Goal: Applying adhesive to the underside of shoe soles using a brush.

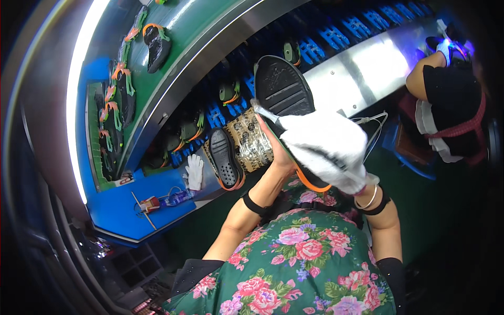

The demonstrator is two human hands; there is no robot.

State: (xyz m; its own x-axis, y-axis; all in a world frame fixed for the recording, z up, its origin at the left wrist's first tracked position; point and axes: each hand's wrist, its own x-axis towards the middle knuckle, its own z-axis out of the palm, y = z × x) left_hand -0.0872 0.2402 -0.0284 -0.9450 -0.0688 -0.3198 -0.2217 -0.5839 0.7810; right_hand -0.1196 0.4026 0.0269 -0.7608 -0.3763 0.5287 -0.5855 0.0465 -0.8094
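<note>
In front of my body I hold up a black clog [283,86] with its grooved sole facing me and an orange strap at the near end. My bare left hand [281,152] grips the clog along its left side; its fingers are mostly hidden. My right hand [325,147], in a white knit glove, is closed over the near part of the sole. A slim tool with a pale tip [262,109] sticks out from its fingers toward the clog's left edge; its exact kind is unclear. Another dark clog [223,157] with an orange strap lies left of my left hand.
A tape-wrapped block [249,140] lies beyond my left forearm. On the left are a white glove [195,172] and a blue bench [121,210] with small tools. Clogs ride a green conveyor [191,26] above blue racks [333,38]. Another person [446,94] works at right.
</note>
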